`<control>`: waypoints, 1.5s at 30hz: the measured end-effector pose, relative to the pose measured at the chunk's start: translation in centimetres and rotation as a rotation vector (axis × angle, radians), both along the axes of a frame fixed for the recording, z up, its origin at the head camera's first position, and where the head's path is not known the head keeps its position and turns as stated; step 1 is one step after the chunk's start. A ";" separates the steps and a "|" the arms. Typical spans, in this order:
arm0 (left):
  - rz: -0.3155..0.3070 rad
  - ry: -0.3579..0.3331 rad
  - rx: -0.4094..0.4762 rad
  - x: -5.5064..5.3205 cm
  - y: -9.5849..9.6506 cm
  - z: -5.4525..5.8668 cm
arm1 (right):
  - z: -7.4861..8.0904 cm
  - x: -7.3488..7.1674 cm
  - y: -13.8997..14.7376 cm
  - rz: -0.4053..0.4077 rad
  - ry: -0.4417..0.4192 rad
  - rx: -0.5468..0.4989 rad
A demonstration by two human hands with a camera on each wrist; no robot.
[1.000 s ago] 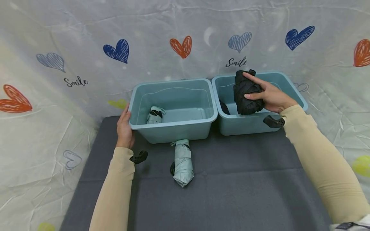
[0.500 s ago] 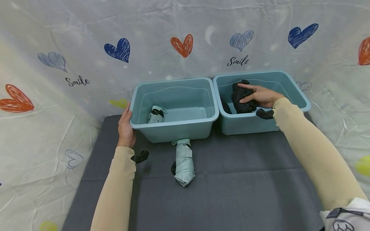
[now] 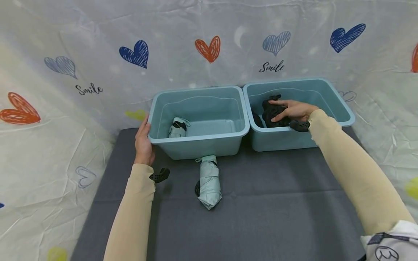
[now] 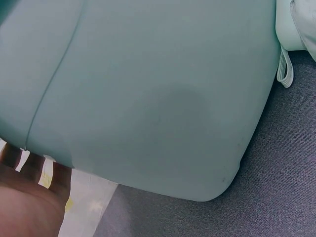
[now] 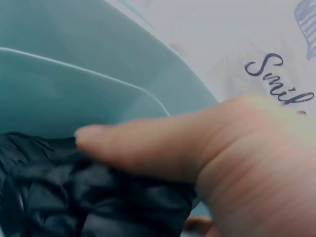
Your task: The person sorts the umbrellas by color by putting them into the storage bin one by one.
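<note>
My right hand [image 3: 297,110] is down inside the right blue bin [image 3: 300,139], holding a black folded umbrella [image 3: 272,112] with crinkled fabric. The right wrist view shows my thumb lying across its dark cloth [image 5: 98,197]. Another black item [image 3: 257,119] lies to its left, mostly hidden by the bin's wall. My left hand [image 3: 143,143] rests against the outer left end of the left blue bin [image 3: 202,145], fingers extended along it. Inside that bin is a pale green folded umbrella [image 3: 177,128], partly hidden by the front wall. A second pale green folded umbrella [image 3: 209,183] lies on the table before it.
Both bins stand side by side at the back of the grey-covered table [image 3: 261,217], their rims nearly touching. Behind them hangs a pale sheet [image 3: 183,69] printed with hearts. The loose umbrella's top end lies close to the left bin's base.
My right hand has lowered the black umbrella from above the rim down into the right bin. My left hand has stayed at the left bin's end. The head view has shifted slightly.
</note>
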State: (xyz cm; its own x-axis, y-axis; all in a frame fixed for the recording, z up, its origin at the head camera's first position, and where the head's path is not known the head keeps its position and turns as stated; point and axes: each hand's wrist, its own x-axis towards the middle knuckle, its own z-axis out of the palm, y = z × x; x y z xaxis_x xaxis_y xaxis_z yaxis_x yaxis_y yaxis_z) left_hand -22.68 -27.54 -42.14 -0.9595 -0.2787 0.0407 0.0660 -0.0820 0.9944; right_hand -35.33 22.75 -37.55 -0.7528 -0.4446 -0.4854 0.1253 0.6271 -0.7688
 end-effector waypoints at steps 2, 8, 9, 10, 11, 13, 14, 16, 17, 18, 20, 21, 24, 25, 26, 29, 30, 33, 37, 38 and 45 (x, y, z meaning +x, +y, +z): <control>0.004 0.001 -0.002 0.0 0.0 0.0 | -0.2 0.0 0.0 0.018 0.012 0.017; 0.010 0.009 -0.001 -0.1 0.0 0.1 | -0.5 -0.3 -0.2 0.071 0.046 0.042; 0.011 0.009 0.001 -0.1 0.0 0.1 | -0.5 -0.3 -0.2 0.081 0.046 0.039; 0.012 0.008 0.001 -0.1 0.0 0.1 | -0.6 -0.3 -0.2 0.088 0.043 0.028; 0.011 0.006 0.001 -0.1 0.0 0.1 | -0.6 -0.3 -0.2 0.094 0.035 0.014; 0.009 0.004 0.001 -0.1 0.1 0.1 | -0.7 -0.3 -0.2 0.103 0.032 -0.005; 0.007 0.004 0.001 -0.1 0.1 0.1 | -0.7 -0.3 -0.1 0.097 0.028 -0.021; 0.005 0.005 0.003 -0.1 0.1 0.1 | -0.7 -0.2 -0.2 0.077 0.019 -0.055; 0.004 0.007 0.004 0.0 0.1 0.1 | -0.7 -0.1 -0.2 0.067 0.017 -0.069; 0.002 0.008 0.006 0.0 0.1 0.1 | -0.7 0.0 -0.2 0.051 0.012 -0.087; 0.001 0.008 0.009 0.0 0.1 0.2 | -0.6 0.1 -0.3 0.018 -0.007 -0.129; 0.000 0.008 0.010 0.0 0.1 0.2 | -0.5 0.3 -0.3 0.002 -0.017 -0.148; -0.006 0.004 0.004 0.0 0.1 0.1 | -0.1 0.6 -0.5 -0.048 -0.027 -0.168; -0.005 0.004 0.004 0.0 0.1 0.1 | 0.1 0.7 -0.6 -0.059 -0.024 -0.169; -0.005 0.004 0.002 0.0 0.1 0.1 | 0.3 0.9 -0.7 -0.069 -0.019 -0.170; -0.001 0.003 -0.003 0.0 0.1 0.1 | 1.1 1.7 -1.0 -0.076 0.020 -0.159; 0.000 0.003 -0.006 0.0 0.0 0.1 | 1.4 2.0 -1.1 -0.077 0.035 -0.160; -0.002 0.001 -0.015 -0.1 0.1 0.1 | 2.1 3.3 -1.3 -0.071 0.086 -0.169; -0.008 -0.003 -0.015 0.0 0.1 0.1 | 2.7 5.5 -1.4 -0.071 0.166 -0.197; -0.008 -0.004 -0.016 0.0 0.1 0.1 | 2.8 6.1 -1.5 -0.075 0.184 -0.208; -0.011 -0.009 -0.016 0.0 -0.1 0.0 | 3.5 9.9 -1.9 -0.109 0.321 -0.291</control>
